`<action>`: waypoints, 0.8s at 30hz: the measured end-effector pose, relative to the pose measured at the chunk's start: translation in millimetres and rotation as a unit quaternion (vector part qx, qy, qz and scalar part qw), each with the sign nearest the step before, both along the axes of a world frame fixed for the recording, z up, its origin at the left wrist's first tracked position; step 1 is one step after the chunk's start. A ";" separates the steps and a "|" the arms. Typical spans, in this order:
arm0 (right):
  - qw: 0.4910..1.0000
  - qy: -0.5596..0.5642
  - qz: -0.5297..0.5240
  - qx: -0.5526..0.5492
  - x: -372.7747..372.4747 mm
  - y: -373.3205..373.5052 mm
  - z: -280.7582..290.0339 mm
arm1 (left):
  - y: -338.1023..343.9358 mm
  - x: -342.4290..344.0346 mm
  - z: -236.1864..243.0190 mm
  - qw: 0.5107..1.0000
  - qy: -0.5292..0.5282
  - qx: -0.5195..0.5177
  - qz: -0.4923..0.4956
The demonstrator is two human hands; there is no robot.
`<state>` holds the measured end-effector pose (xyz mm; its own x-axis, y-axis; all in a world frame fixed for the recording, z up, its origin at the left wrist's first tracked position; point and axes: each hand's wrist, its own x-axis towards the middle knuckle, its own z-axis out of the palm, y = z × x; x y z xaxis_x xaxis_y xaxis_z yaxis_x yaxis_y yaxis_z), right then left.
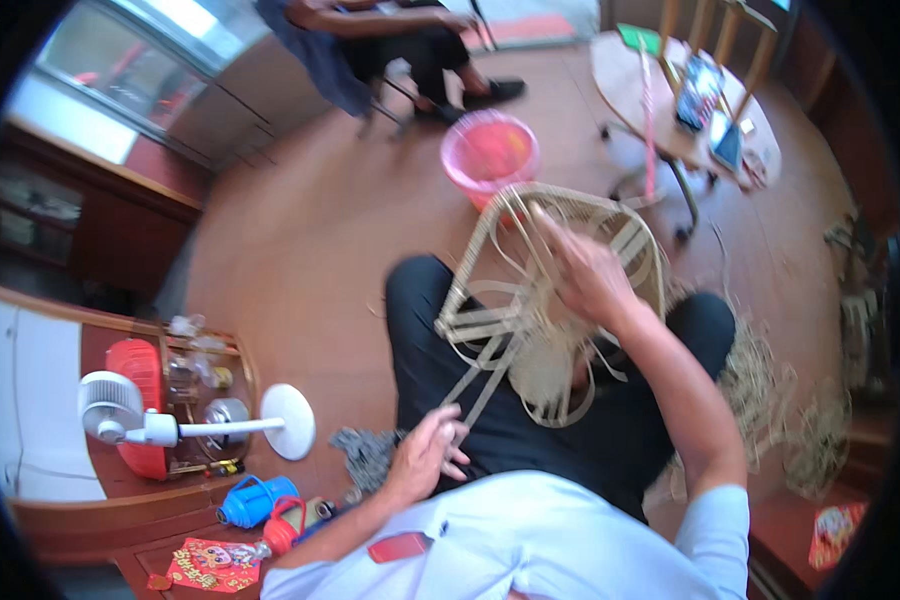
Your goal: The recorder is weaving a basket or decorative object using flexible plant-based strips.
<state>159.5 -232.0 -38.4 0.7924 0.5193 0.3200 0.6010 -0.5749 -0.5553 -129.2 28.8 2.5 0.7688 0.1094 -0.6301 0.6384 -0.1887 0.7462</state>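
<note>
A woven basket (pixel 642 232) lies between the knees of the dark trousers (pixel 422 335), just off the picture's middle toward 3 o'clock, with loose pale strips (pixel 515 318) fanned across it. Taking the basket as the clock's centre, the right forearm (pixel 685 395) climbs from 5 o'clock, elbow bent, and slants up toward 11. The right hand (pixel 592 280) is over the basket, back upward, index finger stretched toward the rim at 11 o'clock; its other fingers are partly hidden, so whether it grasps a strip cannot be told. The left hand (pixel 428 458) is low at 7 o'clock by the thigh, fingers parted and loosely bent, close to the ends of two long strips; I cannot tell whether it pinches them. A grey cloth (pixel 365 458) lies at the left hand's 9 o'clock; a pink bin (pixel 488 155) stands at the basket's 11.
</note>
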 end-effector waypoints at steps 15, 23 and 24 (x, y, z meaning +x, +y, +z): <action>0.998 0.012 0.036 0.047 -11.0 -8.8 -4.1 | -5.9 81.8 -12.6 0.808 -0.390 0.421 -0.133; 0.998 0.035 0.028 0.050 -8.7 -7.5 0.0 | 17.8 81.7 -20.2 0.795 -0.382 0.421 -0.212; 0.998 0.033 0.023 0.045 -8.1 -7.5 -1.2 | 30.1 72.3 -22.8 0.809 -0.349 0.435 -0.188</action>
<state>151.3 -239.5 -39.5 0.7887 0.5275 0.3158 0.5869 -0.4931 -0.6422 -57.0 58.9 -20.3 0.9860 -0.0469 0.1602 -0.1057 -0.9185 0.3810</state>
